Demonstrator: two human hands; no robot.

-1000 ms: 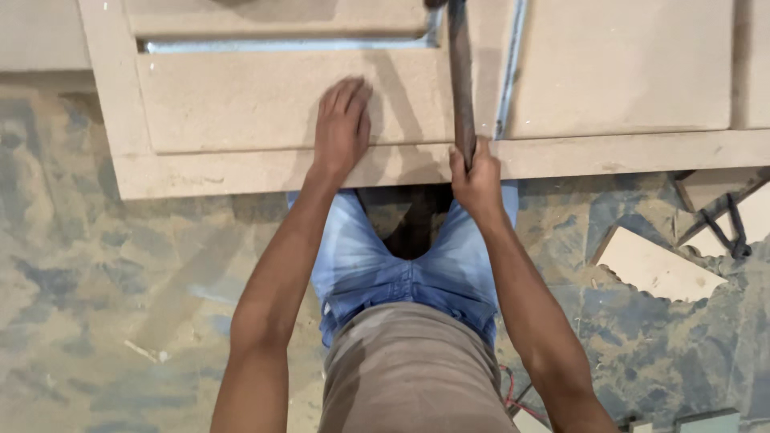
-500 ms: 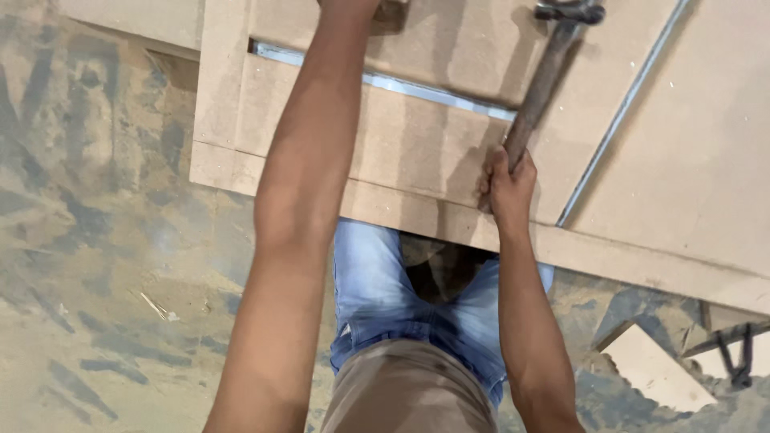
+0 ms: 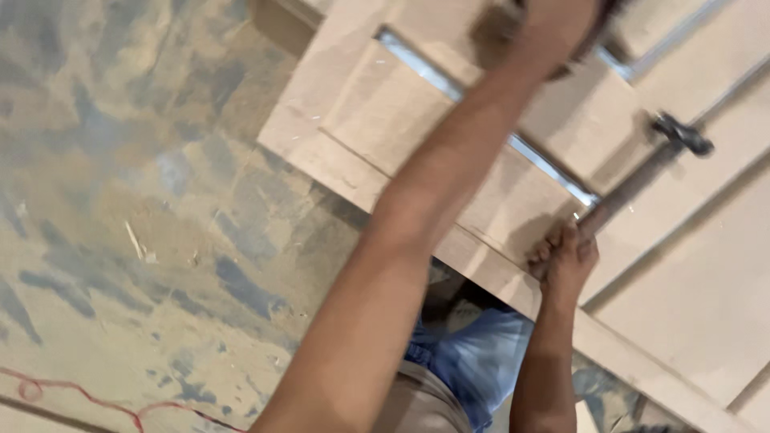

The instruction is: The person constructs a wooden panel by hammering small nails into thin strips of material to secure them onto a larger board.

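A pale wooden panelled door (image 3: 377, 128) lies flat on the floor in front of me. My right hand (image 3: 565, 256) grips the handle of a hammer (image 3: 642, 176), whose dark metal head points away over the door's panels. My left hand (image 3: 557, 32) stretches far forward over the door near the top of the view; it is blurred, and whether it holds anything cannot be made out. My knees in blue jeans (image 3: 481, 361) sit just below the door's near edge.
A shiny metal strip (image 3: 553, 168) runs along a groove in the door frame. The floor (image 3: 120, 200) at left is dusty, blue-grey stained, with wood splinters (image 3: 136, 240) scattered on it. A thin red cord (image 3: 96, 397) crosses the lower left corner.
The view has swung left and tilted. My left arm has reached farther forward across the door. The hammer has tipped down to the right, still in my right hand.
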